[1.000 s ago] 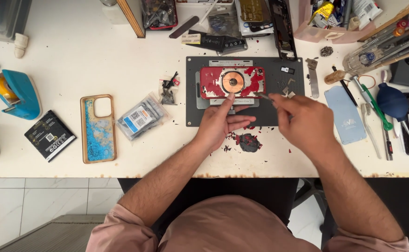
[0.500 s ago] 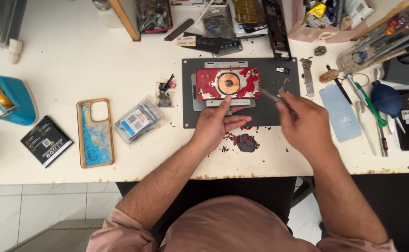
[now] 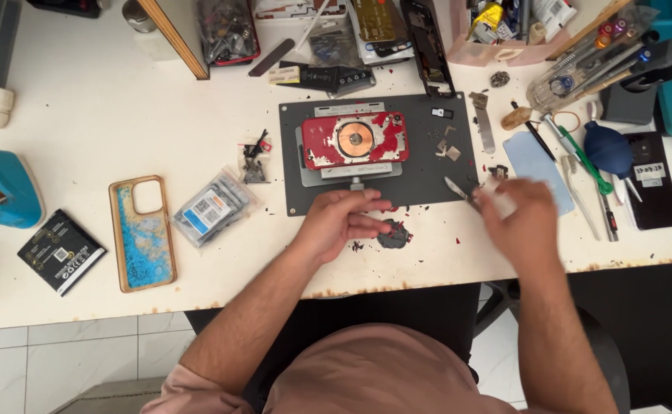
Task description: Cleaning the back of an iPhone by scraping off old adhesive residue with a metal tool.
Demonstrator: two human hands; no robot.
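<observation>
A red phone back (image 3: 355, 139) with a copper coil ring lies clamped in a metal holder on a dark grey work mat (image 3: 428, 180). My left hand (image 3: 342, 222) rests at the mat's front edge, fingers curled beside a knob of the holder, next to a small dark pile of scraps (image 3: 394, 234). My right hand (image 3: 516, 222), blurred, is off the mat's right front corner and grips a thin metal blade tool (image 3: 455, 188) whose tip points toward the mat.
A blue patterned phone case (image 3: 141, 231), a plastic parts bag (image 3: 215, 207), a black battery (image 3: 61, 250) and a teal tape dispenser (image 3: 3, 188) lie left. Tweezers, a green tool (image 3: 581, 157), a blue air blower (image 3: 609, 149) and a black phone (image 3: 652, 190) sit right. Clutter lines the back edge.
My right hand has pulled the blade tool away from the red phone back, moving right and toward the front edge. My left hand has slid down off the phone to the mat's edge.
</observation>
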